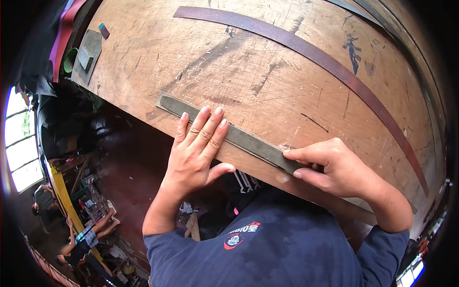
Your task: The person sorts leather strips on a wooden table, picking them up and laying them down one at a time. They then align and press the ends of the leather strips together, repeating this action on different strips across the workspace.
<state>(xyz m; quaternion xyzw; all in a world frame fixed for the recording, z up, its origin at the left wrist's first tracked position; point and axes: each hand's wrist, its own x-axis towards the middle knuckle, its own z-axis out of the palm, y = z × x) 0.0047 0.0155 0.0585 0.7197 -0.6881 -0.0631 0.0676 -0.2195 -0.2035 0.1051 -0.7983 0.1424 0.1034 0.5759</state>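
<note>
A grey-green strip point(256, 148) with a suede-like surface, seemingly leather, lies along the near edge of the wooden table. My left hand point(198, 143) rests flat across its middle, fingers outstretched and thumb apart, covering part of it. At the strip's right end, my right hand point(334, 167) pinches it between thumb and forefinger, the other fingers curled under. A pale lower layer shows along the strip's near edge. Farther up the table a long brown leather strip point(306, 48) lies in a curve, touched by neither hand.
The worn wooden tabletop point(267, 91) carries scratches and dark stains. A dark flat piece point(87, 60) and a small blue-and-dark object point(103, 31) lie at its far left corner. More dark strips point(356, 10) run along the far right edge. Two people point(81, 244) are at lower left.
</note>
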